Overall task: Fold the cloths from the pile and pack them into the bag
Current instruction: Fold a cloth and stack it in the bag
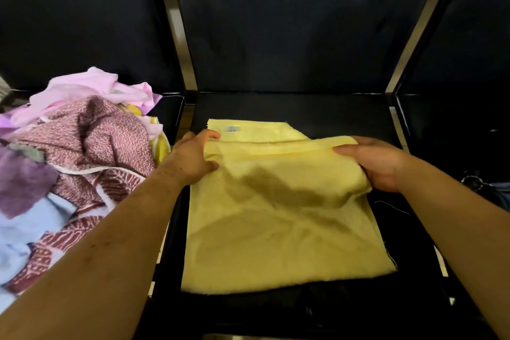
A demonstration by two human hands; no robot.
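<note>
While both hands hold it, the yellow cloth (276, 229) lies mostly flat on the black bench (331, 107), centre of view, w/ its far part doubled back toward the person. The left hand (193, 157) is at the cloth's left edge, right at the fold. Fingers curl over the far layer and the thumb sits nearer on top, so its grip pinches the yellow cloth. The right hand (378, 163) is at the right edge, palm turned inward. Its thumb lies along the top of the raised fold and the fingers tuck under, so this grip is closed round a bunched bit of the same cloth. The folded-over strip runs btwn the two hands, lifted on the right, lower on the left. A small label (233, 128) shows on the far layer, just beyond the left hand's fingertips. The cloth's near edge comes close to the bench's front edge, and loose threads stick out along its right edge.

The pile of cloths (69, 160) sits left of the bench, just beside the left forearm. It has a pink one on top at the back, a maroon patterned one mid-pile, and purple and light-blue pieces toward the front. Dark panels (303, 22) stand behind the bench w/ pale strips btwn them. At far right, low down, is a metal ring (473, 182) on sth dark; can't tell what that is.
</note>
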